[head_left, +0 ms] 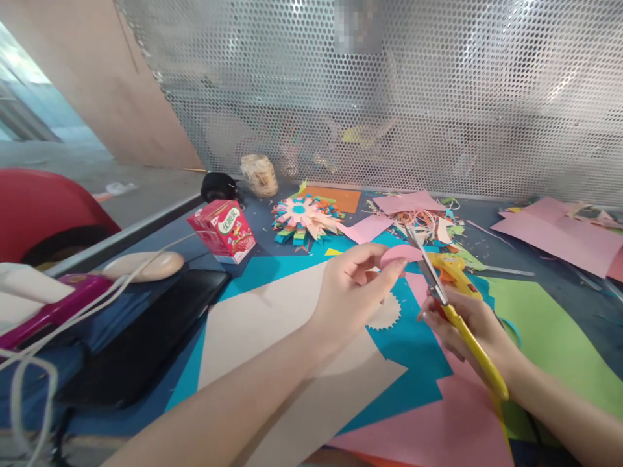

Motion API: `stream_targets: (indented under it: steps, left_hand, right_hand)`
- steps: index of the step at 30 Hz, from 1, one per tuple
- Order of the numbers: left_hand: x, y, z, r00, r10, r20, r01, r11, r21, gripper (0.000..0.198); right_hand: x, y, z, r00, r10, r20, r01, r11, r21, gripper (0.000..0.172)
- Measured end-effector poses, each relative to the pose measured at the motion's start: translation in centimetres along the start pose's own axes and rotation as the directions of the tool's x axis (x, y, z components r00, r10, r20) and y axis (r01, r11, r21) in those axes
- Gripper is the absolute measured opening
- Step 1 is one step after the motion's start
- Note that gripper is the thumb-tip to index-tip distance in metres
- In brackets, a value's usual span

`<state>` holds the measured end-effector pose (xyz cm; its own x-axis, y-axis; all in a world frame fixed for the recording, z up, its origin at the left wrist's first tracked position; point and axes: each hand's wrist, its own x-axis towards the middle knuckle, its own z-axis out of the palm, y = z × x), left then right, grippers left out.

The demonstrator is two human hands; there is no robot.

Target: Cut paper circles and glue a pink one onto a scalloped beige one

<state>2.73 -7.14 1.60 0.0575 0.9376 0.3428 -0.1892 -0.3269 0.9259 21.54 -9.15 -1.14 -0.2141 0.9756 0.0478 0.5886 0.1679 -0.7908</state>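
Observation:
Between the thumb and fingers of my left hand (357, 282) is a small rounded piece of pink paper (402, 253). My right hand (479, 324) grips yellow-handled scissors (452, 311), their blades pointing up and away beside the pink piece's right edge. Whether the blades touch the paper I cannot tell. Below my left hand a cream paper disc with a toothed edge (387, 312) lies on blue paper (413, 357). A large cream sheet (263, 331) stretches under my left forearm. A yellow glue gun (450, 269) lies just behind my right hand.
A layered paper flower (304, 217), a pink drink carton (226, 230) and a pile of paper scraps (418, 220) stand toward the back. A black tablet-like slab (146, 337) and white cables (97, 305) lie left. Perforated metal (389, 97) bounds the table's rear.

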Motion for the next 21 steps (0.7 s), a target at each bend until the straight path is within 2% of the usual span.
stream_targets:
  steps: [9, 15, 21]
  left_hand:
    - [0.9, -0.4, -0.2, 0.997, -0.055, -0.062, 0.042, 0.980, -0.197, 0.021]
    - [1.1, -0.4, -0.4, 0.994, -0.093, -0.055, 0.075, 0.961, -0.266, 0.023]
    - [1.2, -0.5, -0.8, 0.997, -0.058, -0.052, 0.042, 0.962, -0.270, 0.013]
  right_hand:
    - [0.4, 1.7, -0.2, 0.996, -0.087, 0.011, 0.088, 0.993, -0.077, 0.033]
    - [0.4, 1.2, -0.2, 0.997, 0.024, 0.077, -0.012, 0.989, -0.149, 0.040]
    - [0.2, 0.9, -0.5, 0.995, 0.023, 0.098, -0.013, 0.995, -0.101, 0.037]
